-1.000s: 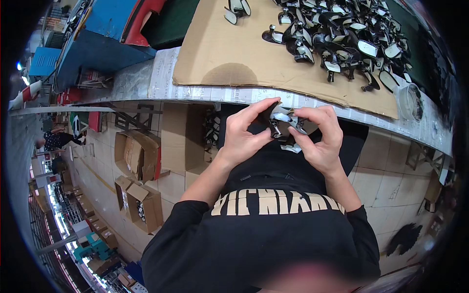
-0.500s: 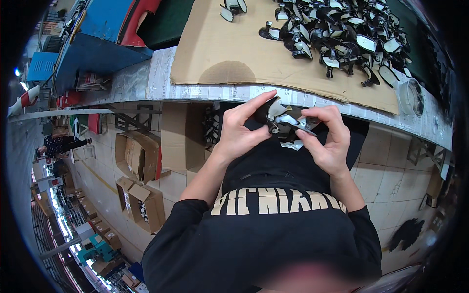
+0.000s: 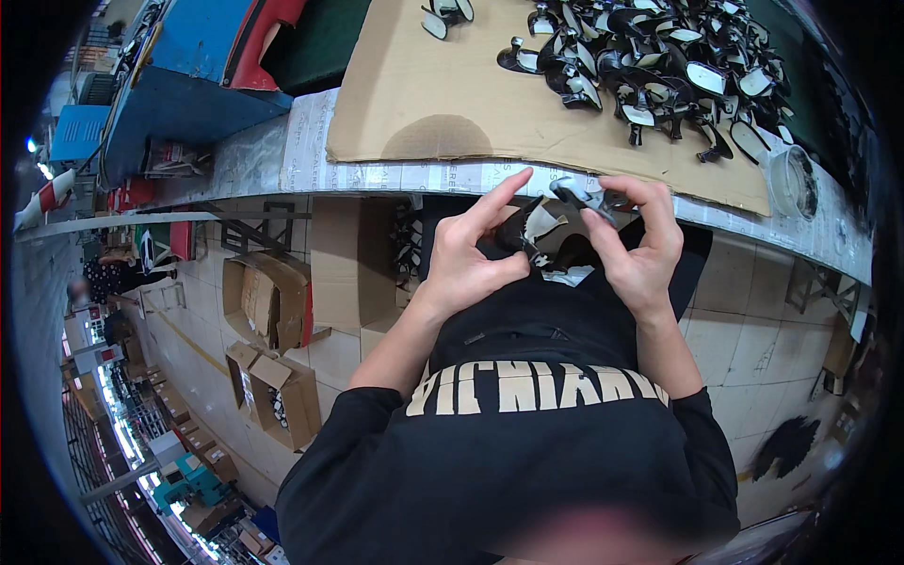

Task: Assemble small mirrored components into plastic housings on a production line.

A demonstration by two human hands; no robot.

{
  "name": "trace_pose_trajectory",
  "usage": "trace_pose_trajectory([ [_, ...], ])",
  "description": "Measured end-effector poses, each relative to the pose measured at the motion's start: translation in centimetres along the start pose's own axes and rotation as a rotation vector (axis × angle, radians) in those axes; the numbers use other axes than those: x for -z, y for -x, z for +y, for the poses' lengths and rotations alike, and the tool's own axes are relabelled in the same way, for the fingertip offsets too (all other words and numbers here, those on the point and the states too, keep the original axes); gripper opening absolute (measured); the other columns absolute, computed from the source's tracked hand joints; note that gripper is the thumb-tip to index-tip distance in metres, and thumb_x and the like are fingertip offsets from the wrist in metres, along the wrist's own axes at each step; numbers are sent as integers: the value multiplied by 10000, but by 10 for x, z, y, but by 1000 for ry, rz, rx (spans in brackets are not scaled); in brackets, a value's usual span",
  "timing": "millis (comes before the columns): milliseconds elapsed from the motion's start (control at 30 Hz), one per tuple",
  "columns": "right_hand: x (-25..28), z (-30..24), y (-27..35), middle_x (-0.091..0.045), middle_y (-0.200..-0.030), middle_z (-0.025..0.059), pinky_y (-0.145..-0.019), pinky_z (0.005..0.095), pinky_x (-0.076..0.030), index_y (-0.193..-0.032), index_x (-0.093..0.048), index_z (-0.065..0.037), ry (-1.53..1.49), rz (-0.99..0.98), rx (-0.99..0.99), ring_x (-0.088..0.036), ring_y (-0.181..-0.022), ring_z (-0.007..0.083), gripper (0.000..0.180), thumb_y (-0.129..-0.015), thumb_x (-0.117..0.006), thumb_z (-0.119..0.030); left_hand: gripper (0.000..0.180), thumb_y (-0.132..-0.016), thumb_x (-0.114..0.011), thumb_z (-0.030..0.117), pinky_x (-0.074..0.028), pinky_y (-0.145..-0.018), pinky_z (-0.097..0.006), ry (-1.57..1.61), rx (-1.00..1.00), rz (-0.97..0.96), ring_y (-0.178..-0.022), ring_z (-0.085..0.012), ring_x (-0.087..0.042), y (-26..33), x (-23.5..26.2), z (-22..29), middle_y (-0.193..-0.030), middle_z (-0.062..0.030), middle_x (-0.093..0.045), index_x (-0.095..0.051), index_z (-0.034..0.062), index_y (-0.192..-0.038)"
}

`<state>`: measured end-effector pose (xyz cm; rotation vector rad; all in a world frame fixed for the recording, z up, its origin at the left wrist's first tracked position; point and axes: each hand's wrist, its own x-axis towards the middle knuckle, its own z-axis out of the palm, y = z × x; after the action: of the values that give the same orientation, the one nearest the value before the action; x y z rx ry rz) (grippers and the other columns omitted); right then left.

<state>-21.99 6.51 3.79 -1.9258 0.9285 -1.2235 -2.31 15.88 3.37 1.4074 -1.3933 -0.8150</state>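
Note:
My left hand (image 3: 463, 262) is closed around a black shoe heel (image 3: 539, 223) with a pale inner face, gripped between thumb and fingers. Across from it, my right hand (image 3: 644, 247) pinches a second piece, a glossy grey-black shoe heel (image 3: 576, 195), raised near the table edge. A gap separates the two pieces. Both hands are over my lap, just in front of the table. A small whitish scrap (image 3: 569, 275) shows below the pieces; what it belongs to is unclear.
A pile of black shoe heels (image 3: 650, 80) with white faces lies on a cardboard sheet (image 3: 395, 118), and a few lie apart at its far left. A clear round tub (image 3: 793, 185) stands at the right edge. Open cartons (image 3: 273, 395) sit on the floor to the left.
The piece in my right hand has come away from the one in my left hand, moving upward and tilting. My left hand has barely moved.

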Motion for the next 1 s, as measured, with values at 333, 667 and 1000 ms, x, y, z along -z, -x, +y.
trace_pose_trajectory([
  [333,-2,-4,12,-668,-838,26,-734,318,-406,-1010,-720,-65,-10,-158,83,-544,-752,201,353,-672,-820,-42,888,-730,-693,-128,-516,-794,-208,436,227,45,-890,-40,-617,0,-4,0,-1002,-25,-688,-401,54,-1548],
  [667,8,29,-8,-648,-892,53,-740,301,-460,-1054,-708,-53,70,19,-38,-539,-794,168,309,-756,-791,-40,830,-715,-716,-175,-530,-887,-231,457,316,46,-1014,-106,-670,0,15,-5,-1145,-88,-695,-457,-14,-1487],
  [1000,6,87,-29,-606,-883,-53,-661,177,-390,-1148,-652,-39,-522,-175,-402,-512,-753,14,287,-876,-742,-41,703,-667,-758,44,-508,-926,-357,-750,343,-59,-1032,-293,-645,50,126,-25,-1192,-143,-690,-631,105,-1356],
])
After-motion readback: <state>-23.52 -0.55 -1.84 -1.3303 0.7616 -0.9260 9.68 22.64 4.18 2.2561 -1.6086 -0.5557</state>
